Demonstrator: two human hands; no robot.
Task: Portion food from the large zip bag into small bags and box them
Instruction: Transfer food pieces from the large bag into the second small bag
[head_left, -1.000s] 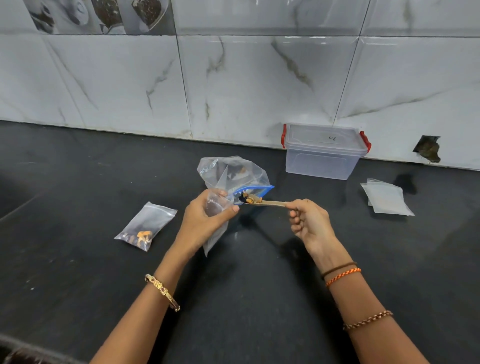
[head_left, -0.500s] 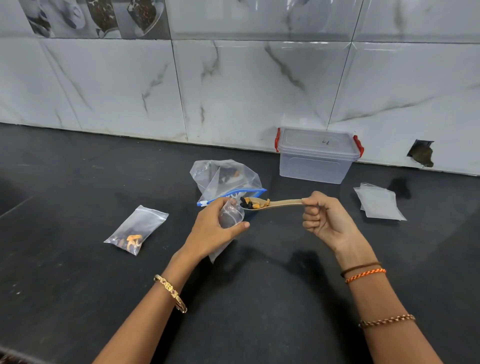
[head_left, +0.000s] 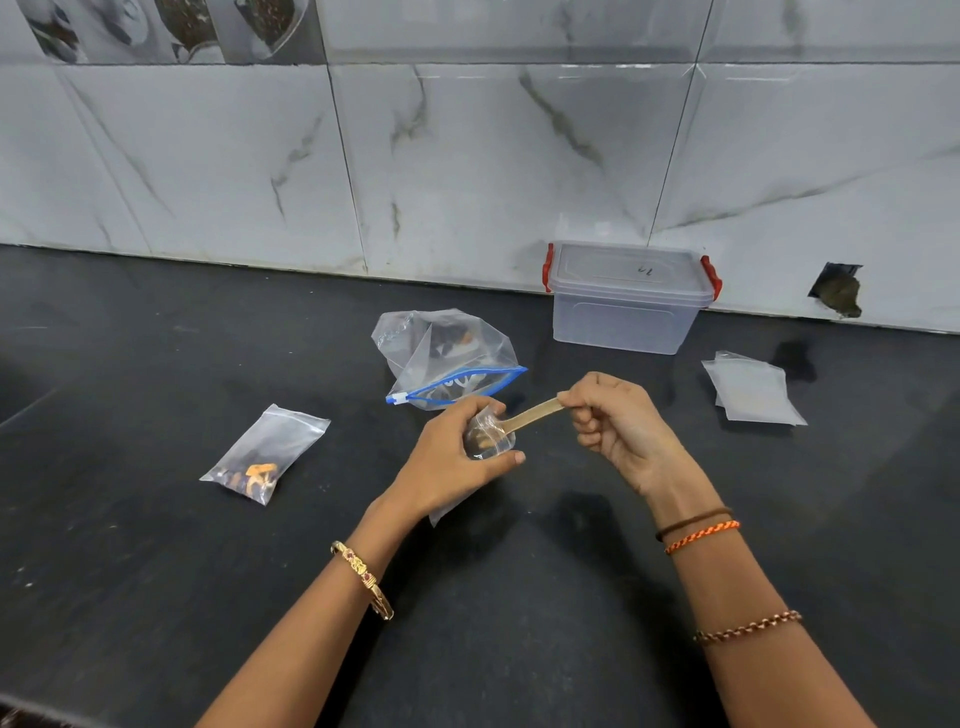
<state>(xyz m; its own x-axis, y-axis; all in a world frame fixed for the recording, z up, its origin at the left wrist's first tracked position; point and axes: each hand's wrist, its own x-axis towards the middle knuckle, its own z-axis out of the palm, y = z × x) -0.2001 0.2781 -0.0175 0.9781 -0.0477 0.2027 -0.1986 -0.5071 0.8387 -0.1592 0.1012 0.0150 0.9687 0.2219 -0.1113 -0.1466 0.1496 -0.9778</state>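
Your spoon (head_left: 530, 415) has gone from hovering loaded at the small bag (head_left: 488, 439) to sitting with its bowl inside it. On the counter (head_left: 156, 571), the lidded box (head_left: 628, 296) looks empty; the large zip bag (head_left: 447, 358) gapes, its contents blurred. Your left hand (head_left: 452, 462) grips the small bag; your right hand (head_left: 618, 421) pinches the spoon handle.
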